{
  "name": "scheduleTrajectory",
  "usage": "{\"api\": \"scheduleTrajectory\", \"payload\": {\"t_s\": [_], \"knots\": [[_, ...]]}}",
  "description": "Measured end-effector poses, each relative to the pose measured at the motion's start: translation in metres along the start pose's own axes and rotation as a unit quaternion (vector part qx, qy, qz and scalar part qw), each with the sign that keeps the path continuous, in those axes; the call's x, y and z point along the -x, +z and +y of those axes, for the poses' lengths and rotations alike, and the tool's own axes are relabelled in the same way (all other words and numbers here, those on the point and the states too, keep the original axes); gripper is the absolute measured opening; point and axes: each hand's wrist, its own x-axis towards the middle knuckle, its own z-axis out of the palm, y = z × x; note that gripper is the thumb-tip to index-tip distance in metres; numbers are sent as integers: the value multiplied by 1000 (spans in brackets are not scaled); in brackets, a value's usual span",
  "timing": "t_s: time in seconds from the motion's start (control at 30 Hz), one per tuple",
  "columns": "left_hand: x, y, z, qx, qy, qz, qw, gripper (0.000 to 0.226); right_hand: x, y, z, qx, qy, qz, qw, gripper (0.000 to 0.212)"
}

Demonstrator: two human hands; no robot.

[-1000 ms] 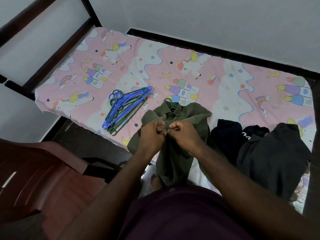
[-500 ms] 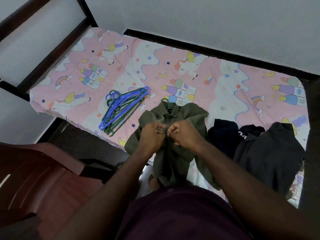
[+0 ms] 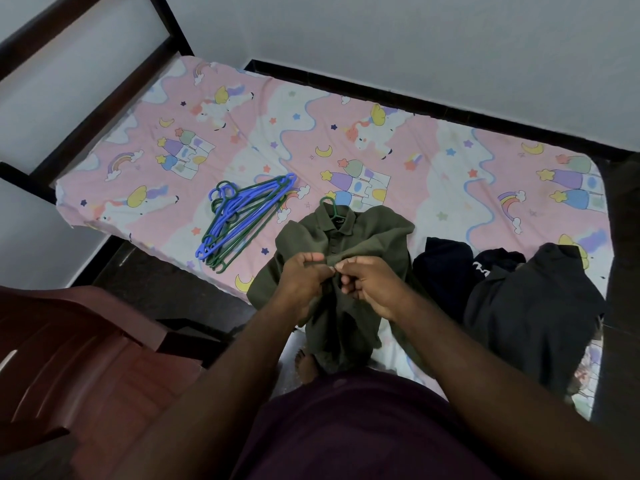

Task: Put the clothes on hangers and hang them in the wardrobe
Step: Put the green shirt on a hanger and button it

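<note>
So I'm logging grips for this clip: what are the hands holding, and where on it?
Both hands, left hand and right hand, pinch the olive shirt at its front placket, below the collar.

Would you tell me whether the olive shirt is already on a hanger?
Yes: a green hook sticks out of the olive shirt collar.

Before us we see a bed (image 3: 242, 140) spread with a pink sheet (image 3: 433, 188) printed with unicorns, castles, rainbows, moons and stars. A dark frame (image 3: 381, 84) edges it along the white wall (image 3: 415, 36). At our lower left stands a reddish-brown plastic chair (image 3: 69, 358) on the dark floor (image 3: 166, 289).
</note>
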Motion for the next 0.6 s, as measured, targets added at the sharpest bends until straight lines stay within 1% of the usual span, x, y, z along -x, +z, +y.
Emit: {"api": "scheduleTrajectory", "payload": {"t_s": [0.07,0.1,0.17,0.2,0.23,0.3,0.37,0.4,0.43,0.47,0.5,0.57,0.6], "knots": [[0,1,2,31,-5,-13,999,24,-1,-3,2,45,-40,6,998,7],[-1,1,3,44,-1,-12,999,24,-2,-3,5,76,-64,12,995,10],[-3,3,6,38,22,-10,999,23,-1,-4,11,159,-99,9,982,24],[-5,3,6,10,36,-15,999,22,0,-5,13,211,-117,10,970,24],[-6,2,6,-43,49,-25,998,22,-1,-7,16,246,-136,13,960,21],[-6,-3,6,-189,69,-64,977,27,-2,-15,15,284,-169,29,943,19],[-8,-11,4,-300,77,-130,942,27,1,-24,7,324,-185,46,927,17],[-10,-15,2,-344,81,-159,922,23,3,-29,2,354,-186,43,916,14],[-11,-18,1,-396,87,-169,898,20,4,-34,-3,384,-188,31,903,11],[-13,-20,0,-457,99,-160,869,17,6,-40,-7,418,-189,17,888,9],[-14,-22,1,-523,116,-133,834,16,7,-45,-10,446,-187,2,875,9],[-15,-25,2,-634,145,-72,757,23,7,-56,-14,491,-169,-22,854,5],[-15,-27,3,-672,146,-52,724,24,6,-60,-15,514,-153,-33,844,6]]}}
